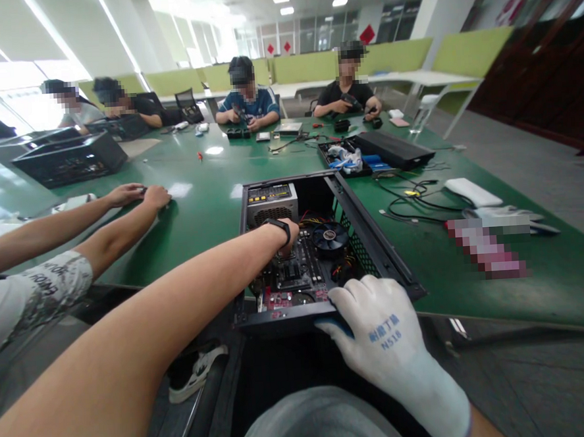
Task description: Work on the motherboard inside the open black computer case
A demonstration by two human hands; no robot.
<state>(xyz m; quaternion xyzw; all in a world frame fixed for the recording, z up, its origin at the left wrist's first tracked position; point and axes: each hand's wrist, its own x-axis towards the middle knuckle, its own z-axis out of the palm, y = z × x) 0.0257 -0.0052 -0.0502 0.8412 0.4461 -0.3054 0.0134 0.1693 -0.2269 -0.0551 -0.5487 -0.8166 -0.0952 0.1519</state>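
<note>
An open black computer case (380, 239) lies at the table edge before me, its inside facing up. My left hand (289, 237), bare with a dark band at the wrist, reaches in over the motherboard (299, 264), close to the power supply (271, 203). Its fingers are mostly hidden, so what they touch cannot be made out. Just right of it sits a round black CPU fan (330, 237). Several coloured wires run near the fan. My right hand (377, 322), in a white work glove, grips the near rim of the case, fingers over the top and thumb below.
On the green table (474, 280) lie black cables (404, 195), a white glove (504, 217) and a black tray (345, 159) holding blue-and-white items. A neighbour's hands (145, 196) work at left. Another case (70, 156) stands beyond. Several people sit across the table.
</note>
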